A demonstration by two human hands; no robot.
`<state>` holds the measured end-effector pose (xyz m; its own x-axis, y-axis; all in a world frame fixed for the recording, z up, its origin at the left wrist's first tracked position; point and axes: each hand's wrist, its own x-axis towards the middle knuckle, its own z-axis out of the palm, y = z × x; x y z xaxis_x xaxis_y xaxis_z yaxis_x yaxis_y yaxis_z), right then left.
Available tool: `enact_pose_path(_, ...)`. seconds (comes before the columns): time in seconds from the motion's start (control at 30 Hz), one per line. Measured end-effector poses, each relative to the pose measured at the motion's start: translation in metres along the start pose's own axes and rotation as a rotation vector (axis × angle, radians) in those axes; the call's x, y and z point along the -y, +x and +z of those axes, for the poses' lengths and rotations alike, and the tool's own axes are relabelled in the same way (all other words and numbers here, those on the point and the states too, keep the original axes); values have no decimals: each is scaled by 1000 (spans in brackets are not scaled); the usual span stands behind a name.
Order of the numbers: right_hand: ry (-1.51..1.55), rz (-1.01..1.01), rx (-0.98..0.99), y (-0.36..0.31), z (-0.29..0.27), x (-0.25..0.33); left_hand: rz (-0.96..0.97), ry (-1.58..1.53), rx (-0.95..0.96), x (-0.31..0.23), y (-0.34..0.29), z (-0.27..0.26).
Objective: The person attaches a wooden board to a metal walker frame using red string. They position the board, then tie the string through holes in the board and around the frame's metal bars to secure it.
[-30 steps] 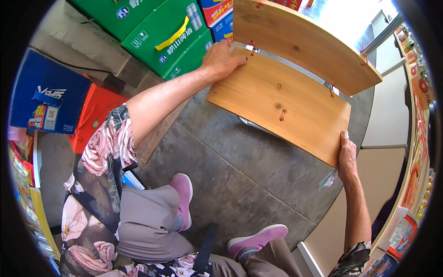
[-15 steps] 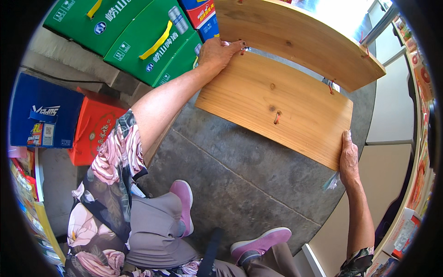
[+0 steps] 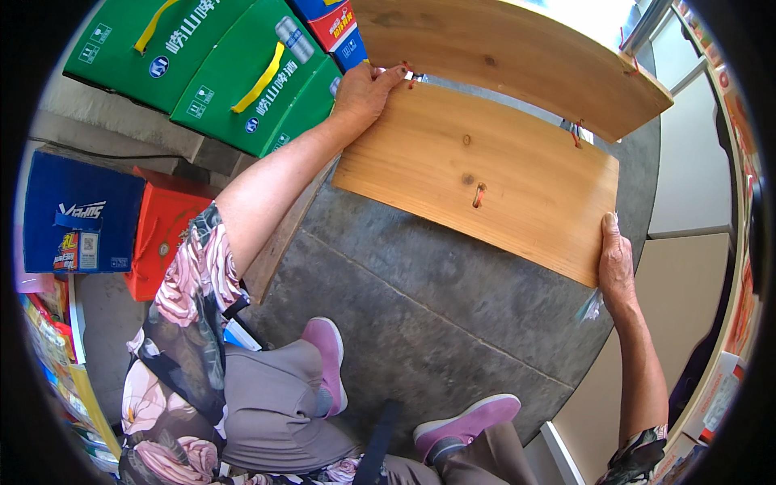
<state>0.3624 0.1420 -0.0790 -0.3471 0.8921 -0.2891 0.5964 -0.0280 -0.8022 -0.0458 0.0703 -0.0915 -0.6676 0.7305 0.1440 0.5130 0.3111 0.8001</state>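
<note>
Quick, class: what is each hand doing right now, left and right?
Left hand: gripping the far left corner of the lower wooden board, fingers curled over its edge.
Right hand: gripping the board's near right corner.

A grey concrete floor (image 3: 436, 323), rough and crossed by a thin diagonal seam, fills the middle of the view. Two pink shoes (image 3: 327, 356) rest on it at the lower centre, one just behind the other. At the upper left, green cartons (image 3: 250, 81) with yellow handles stand side by side at the floor's edge, with a red box (image 3: 162, 234) and a blue box (image 3: 77, 214) further left. A narrow wooden strip (image 3: 279, 242) lies on the floor, slanting beside the red box. A pale panel (image 3: 614, 388) borders the floor at the lower right.
</note>
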Motion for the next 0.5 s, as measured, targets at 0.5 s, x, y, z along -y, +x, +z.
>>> enact_pose_path(0.5, -12, 31, -15, 6, 1, -5, -288, -473, 301, -4, -12, -3)
